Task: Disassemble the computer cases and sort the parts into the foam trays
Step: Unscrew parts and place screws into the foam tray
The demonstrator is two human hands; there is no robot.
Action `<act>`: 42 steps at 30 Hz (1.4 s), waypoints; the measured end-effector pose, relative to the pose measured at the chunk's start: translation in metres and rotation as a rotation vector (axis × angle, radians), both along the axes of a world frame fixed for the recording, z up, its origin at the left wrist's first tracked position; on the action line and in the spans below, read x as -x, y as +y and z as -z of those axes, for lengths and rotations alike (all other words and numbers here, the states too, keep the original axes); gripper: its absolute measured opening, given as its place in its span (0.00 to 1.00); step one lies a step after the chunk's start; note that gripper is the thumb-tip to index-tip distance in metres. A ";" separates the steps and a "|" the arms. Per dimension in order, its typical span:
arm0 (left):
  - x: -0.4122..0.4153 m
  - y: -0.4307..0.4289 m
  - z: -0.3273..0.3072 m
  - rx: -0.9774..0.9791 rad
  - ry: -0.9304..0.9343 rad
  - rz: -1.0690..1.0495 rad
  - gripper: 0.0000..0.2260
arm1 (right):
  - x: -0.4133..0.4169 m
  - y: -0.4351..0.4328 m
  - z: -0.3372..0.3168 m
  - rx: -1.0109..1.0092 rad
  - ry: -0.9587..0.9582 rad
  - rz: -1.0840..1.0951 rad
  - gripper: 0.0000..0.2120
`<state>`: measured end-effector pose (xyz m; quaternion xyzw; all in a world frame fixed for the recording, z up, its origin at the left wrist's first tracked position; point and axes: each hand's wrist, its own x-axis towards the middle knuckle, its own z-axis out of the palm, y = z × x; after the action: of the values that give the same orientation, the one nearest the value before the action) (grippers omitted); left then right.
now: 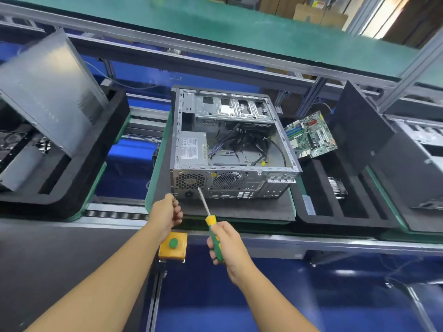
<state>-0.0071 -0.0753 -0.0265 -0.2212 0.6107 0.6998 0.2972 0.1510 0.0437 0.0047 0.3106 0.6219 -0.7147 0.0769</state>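
An open grey computer case [230,142] lies on a dark foam pad [239,209], rear panel toward me. Inside sit a power supply [193,149] and loose cables [242,142]. My right hand [226,245] grips a green and yellow screwdriver [213,232]; its tip touches the rear panel beside the power supply grille. My left hand [167,213] is curled at the case's lower left rear corner and pinches something small, possibly a screw. A green motherboard [310,135] leans in the black foam tray [318,219] to the right.
A yellow box with a green button [173,246] sits on the bench edge under my hands. At left, another foam tray [72,188] holds a grey side panel [48,92]. A further case [422,161] stands at the right. A green shelf [215,22] runs overhead.
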 end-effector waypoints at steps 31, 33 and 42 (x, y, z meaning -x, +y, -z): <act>-0.050 0.452 0.006 1.261 1.174 1.355 0.09 | -0.046 0.449 -0.035 -0.206 0.085 0.195 0.06; -0.043 0.469 0.015 1.380 1.254 1.469 0.07 | -0.044 0.459 -0.027 -0.196 0.081 0.180 0.06; -0.040 0.495 0.049 1.571 1.133 1.727 0.11 | -0.033 0.483 -0.005 -0.144 0.074 0.139 0.06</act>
<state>0.0327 0.4199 -0.0753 0.4527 0.8394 -0.2646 0.1430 0.1845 0.5263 0.0100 0.3310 0.6512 -0.6826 -0.0184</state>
